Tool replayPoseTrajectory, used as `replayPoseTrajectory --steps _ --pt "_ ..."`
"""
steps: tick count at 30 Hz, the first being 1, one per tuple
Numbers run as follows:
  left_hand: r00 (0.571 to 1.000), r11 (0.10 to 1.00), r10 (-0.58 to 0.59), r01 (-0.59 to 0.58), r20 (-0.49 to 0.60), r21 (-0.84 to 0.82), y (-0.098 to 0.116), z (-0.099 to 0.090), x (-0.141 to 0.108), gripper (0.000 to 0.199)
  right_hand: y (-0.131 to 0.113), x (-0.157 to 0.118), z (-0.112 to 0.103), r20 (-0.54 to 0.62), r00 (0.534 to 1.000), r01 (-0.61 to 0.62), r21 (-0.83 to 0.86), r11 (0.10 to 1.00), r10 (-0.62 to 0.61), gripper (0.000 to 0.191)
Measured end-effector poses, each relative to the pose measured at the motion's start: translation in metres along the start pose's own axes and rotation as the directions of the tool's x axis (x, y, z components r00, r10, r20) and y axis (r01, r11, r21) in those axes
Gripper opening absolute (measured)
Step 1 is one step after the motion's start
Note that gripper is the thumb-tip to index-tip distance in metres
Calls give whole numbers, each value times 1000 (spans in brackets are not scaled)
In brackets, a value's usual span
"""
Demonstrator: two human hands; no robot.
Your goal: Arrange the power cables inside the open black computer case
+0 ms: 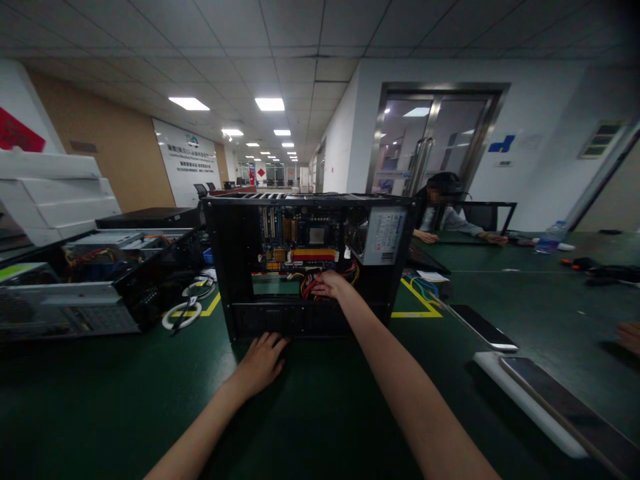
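An open black computer case [310,321] stands upright on the green table in front of me. Inside it are a motherboard [280,230] with red and yellow memory slots and a grey power supply [387,235] at the upper right. My right hand [331,285] reaches into the lower part of the case, its fingers closed around a bundle of red, black and yellow power cables [309,287]. The fingertips are partly lost among the wires. My left hand [263,362] lies flat on the table with its fingers spread, the tips by the case's lower front edge.
More opened computer cases [95,310] lie at the left, beside a coiled white cable [183,316]. Phones [483,327] and a white slab-like device [525,403] lie at the right. Behind them are a water bottle [551,237] and a seated person [450,217]. Another hand [629,335] shows at the right edge.
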State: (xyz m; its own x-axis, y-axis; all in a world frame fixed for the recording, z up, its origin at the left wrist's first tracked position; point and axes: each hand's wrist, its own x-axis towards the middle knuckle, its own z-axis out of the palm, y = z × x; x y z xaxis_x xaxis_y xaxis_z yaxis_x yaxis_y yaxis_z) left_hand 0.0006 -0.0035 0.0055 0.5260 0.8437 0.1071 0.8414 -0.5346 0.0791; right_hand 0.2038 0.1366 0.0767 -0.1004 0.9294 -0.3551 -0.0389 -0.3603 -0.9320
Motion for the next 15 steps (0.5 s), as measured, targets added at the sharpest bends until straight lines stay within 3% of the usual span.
replayPoseTrajectory --steps 5,15 --pt "1000 1000 -7 7 -3 5 0 0 1 43 -1 7 -8 0 991 -132 152 979 134 8" --pt "1000 1000 -7 7 4 3 1 -2 0 42 0 15 -11 22 985 -171 275 946 171 12"
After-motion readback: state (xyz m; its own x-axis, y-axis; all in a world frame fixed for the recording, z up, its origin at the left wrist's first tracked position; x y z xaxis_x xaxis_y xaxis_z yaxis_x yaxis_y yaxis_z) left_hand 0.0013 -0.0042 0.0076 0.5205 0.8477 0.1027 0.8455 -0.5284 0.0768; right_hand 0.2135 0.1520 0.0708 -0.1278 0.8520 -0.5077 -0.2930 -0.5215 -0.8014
